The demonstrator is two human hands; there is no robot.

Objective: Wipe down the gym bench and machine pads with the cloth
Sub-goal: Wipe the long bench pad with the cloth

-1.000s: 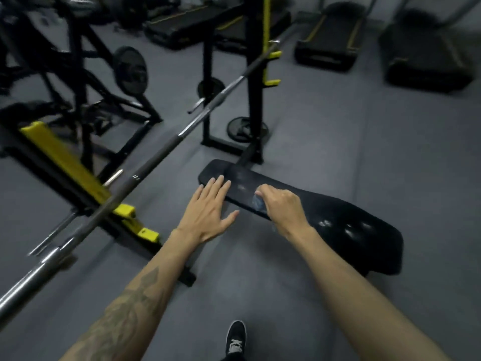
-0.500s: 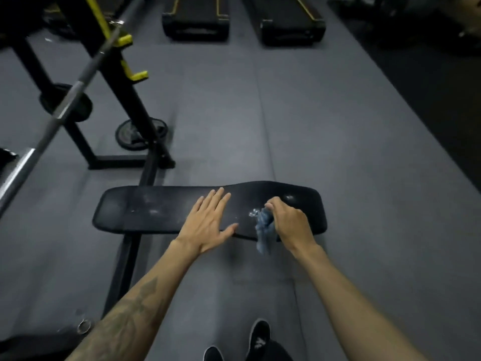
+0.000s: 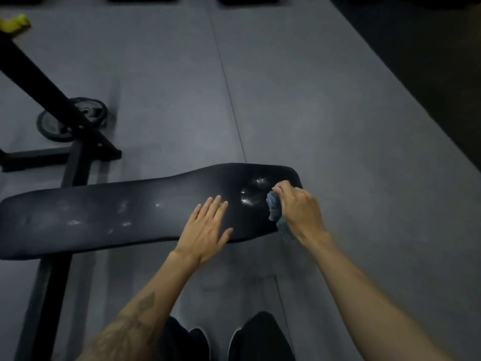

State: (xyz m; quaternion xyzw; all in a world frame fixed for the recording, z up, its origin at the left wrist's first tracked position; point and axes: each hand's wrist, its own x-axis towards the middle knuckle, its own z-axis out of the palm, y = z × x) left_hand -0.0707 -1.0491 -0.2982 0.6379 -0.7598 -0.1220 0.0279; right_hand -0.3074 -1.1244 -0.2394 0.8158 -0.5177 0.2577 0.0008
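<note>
Cloth (image 3: 276,212) met the bench pad (image 3: 104,217), no writing legible.
Your right hand (image 3: 299,208) gripped it bunched; your left hand (image 3: 205,227) lay spread flat on the pad.

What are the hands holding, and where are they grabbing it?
The right hand grips the blue cloth bunched at its top; the rest hangs below. The left hand holds nothing and lies flat on the bench pad.
</note>
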